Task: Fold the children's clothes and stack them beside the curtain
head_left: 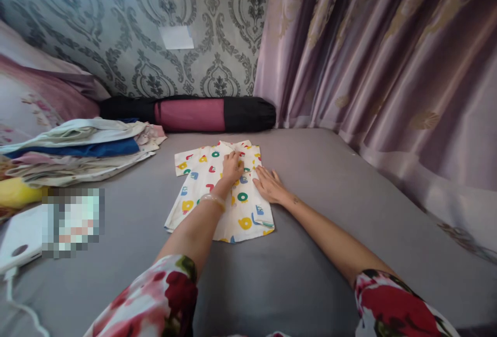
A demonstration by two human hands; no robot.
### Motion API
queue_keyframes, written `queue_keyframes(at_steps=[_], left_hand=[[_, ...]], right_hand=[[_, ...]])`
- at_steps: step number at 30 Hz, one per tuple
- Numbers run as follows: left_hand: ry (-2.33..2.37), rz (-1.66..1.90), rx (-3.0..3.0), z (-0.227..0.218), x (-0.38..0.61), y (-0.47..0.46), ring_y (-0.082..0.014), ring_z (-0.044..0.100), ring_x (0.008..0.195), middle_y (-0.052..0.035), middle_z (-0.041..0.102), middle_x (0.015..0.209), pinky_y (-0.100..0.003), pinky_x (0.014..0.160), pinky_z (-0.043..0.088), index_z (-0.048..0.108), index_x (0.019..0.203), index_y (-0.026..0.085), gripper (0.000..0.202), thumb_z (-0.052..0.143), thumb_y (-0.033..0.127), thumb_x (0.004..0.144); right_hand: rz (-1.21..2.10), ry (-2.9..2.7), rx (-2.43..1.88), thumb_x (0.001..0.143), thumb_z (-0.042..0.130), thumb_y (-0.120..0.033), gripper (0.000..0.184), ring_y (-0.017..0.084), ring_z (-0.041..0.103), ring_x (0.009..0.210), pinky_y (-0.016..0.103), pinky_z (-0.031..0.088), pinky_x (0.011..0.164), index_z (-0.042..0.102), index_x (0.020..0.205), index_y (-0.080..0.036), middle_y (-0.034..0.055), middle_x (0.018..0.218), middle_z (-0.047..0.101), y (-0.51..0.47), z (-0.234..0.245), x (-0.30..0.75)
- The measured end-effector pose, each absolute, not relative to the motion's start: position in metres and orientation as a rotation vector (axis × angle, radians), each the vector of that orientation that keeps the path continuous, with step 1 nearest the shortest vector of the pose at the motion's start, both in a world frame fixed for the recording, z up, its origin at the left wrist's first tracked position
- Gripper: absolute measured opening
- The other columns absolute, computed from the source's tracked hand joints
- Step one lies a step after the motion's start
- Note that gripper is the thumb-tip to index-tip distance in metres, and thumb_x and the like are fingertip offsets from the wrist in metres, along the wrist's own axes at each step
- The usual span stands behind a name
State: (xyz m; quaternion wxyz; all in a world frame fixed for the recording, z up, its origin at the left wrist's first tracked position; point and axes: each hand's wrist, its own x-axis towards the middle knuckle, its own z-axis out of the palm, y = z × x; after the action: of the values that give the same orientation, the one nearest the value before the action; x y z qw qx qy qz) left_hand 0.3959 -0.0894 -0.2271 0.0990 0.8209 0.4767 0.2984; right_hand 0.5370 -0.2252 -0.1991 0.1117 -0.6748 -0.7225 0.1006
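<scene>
A small white short-sleeved shirt [221, 187] printed with colourful letters lies spread on the grey bed sheet. Its left sleeve sticks out, while the right side looks folded inward. Just below the collar, my left hand [233, 166] rests on the shirt front with its fingers bent down and closed on the cloth; the fingertips are partly hidden. My right hand [269, 186] lies flat along the shirt's right edge, fingers stretched out and touching the fabric. A pale bangle [213, 200] circles my left wrist.
Folded clothes [81, 150] are stacked on the left, beside a yellow item [19, 192]. Nearer stand a white device [25, 233] with a cable [23, 306] and a blurred-out object. A black and pink roll [190, 114] lies against the wall. Purple curtains [368, 68] hang at the right.
</scene>
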Motion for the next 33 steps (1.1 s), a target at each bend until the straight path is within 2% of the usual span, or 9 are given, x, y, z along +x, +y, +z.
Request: queue_keyframes(at_steps=[6,21,29,33], left_hand=[[1.438,0.866,2.36,-0.224,0.397,-0.095,-0.0312,0.04,0.125,-0.0102,0.048,0.139,-0.044,0.103,0.034,0.047,0.135,0.02,0.051,0.047,0.024,0.084],[1.37,0.932,2.294,-0.227,0.396,-0.093,-0.0297,0.039,0.129,-0.0091,0.049,0.141,-0.045,0.104,0.035,0.048,0.137,0.019,0.057,0.048,0.021,0.081],[1.281,0.957,2.32,-0.228,0.395,-0.091,-0.0257,0.04,0.127,-0.0018,0.056,0.136,-0.041,0.104,0.035,0.056,0.13,0.025,0.054,0.05,0.016,0.077],[1.211,0.94,2.342,-0.224,0.396,-0.094,-0.0255,0.042,0.125,-0.0016,0.061,0.129,-0.042,0.104,0.034,0.063,0.123,0.027,0.048,0.053,0.018,0.077]], right_hand=[[0.293,-2.035,-2.096,0.099,0.017,-0.044,0.06,0.023,0.017,0.145,0.052,0.01,0.115,0.028,0.149,-0.012,0.0117,0.157,0.021,-0.181,-0.201,0.54],[0.251,-1.972,-2.254,0.097,0.02,-0.037,0.057,0.028,0.02,0.143,0.059,0.015,0.112,0.028,0.149,-0.013,0.0116,0.157,0.023,-0.106,-0.2,0.551],[0.176,-1.869,-2.222,0.098,0.021,-0.032,0.051,0.028,0.027,0.139,0.056,0.02,0.11,0.039,0.144,-0.018,0.0084,0.153,0.033,-0.095,-0.207,0.557],[0.202,-1.872,-2.18,0.098,0.021,-0.031,0.049,0.025,0.031,0.137,0.051,0.022,0.111,0.042,0.142,-0.021,0.0056,0.152,0.036,-0.092,-0.208,0.566]])
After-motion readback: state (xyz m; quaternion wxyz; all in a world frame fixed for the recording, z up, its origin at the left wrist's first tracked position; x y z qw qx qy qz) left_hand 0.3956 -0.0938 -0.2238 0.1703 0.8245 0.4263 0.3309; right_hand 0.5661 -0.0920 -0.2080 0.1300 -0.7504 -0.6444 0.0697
